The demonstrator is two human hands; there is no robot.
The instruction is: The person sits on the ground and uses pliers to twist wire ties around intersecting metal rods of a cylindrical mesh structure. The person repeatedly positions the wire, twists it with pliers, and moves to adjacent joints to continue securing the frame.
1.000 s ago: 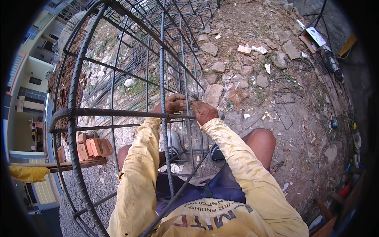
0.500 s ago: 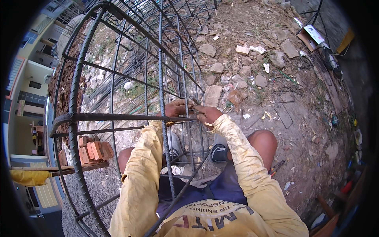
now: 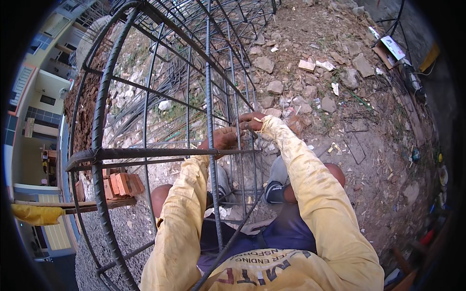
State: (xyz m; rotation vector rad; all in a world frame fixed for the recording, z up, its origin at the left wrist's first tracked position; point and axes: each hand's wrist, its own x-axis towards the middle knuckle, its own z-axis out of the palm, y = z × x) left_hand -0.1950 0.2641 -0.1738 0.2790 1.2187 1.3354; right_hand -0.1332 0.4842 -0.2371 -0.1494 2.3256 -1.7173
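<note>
A cage of ribbed steel rebar stands around and in front of me. My left hand reaches in behind one long bar, its fingers closed near a joint of thinner bars. Just beyond it, my right hand is bent over toward the same joint, fingers closed and almost touching the left fingertips. Whatever is pinched between the fingers is too small to make out. A thick crossbar of the cage passes just below my left hand.
Red bricks are stacked at the left by a wooden plank. Stones and rubble cover the ground at the right. A bent steel rod lies there. An open cardboard box sits far right.
My right hand has moved forward and left, from beside the left hand to just beyond it. My left hand stays close to the same joint. The whole view has shifted slightly.
</note>
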